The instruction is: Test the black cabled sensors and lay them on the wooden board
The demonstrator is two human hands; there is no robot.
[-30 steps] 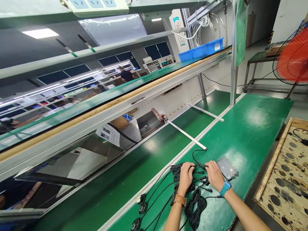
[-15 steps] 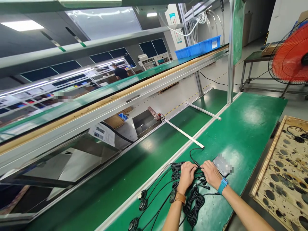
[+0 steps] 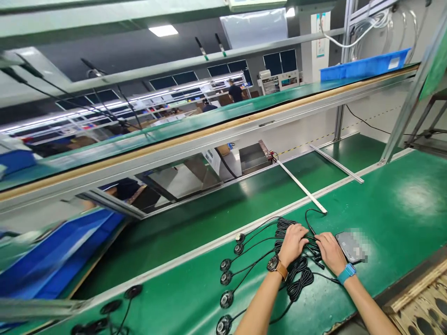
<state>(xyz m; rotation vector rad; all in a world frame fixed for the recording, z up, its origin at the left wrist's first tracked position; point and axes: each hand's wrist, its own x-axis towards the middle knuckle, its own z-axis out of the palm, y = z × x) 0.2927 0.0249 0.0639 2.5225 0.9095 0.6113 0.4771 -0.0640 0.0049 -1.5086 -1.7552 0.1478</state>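
Note:
My left hand is closed in a pinch on the end of a black cable, above a bundle of coiled black cables. Just to its right, my right hand pinches a second black cable, which curves down from the end of a white strip. The fingertips of both hands are close together, and whether the two cable ends join is too small to tell. Several round black pieces with pale centres lie to the left on their cables. A phone-like grey device rests beside my right hand.
The green bench carries more round black pieces at the lower left. A raised conveyor with a blue bin runs behind. A blue chute stands at left. A holed wooden board lies at lower right. People sit farther back.
My hands came together from a wider gap, and a slight gap shows between the fingertips now. The view has swung left, bringing the blue chute and more round pieces into sight.

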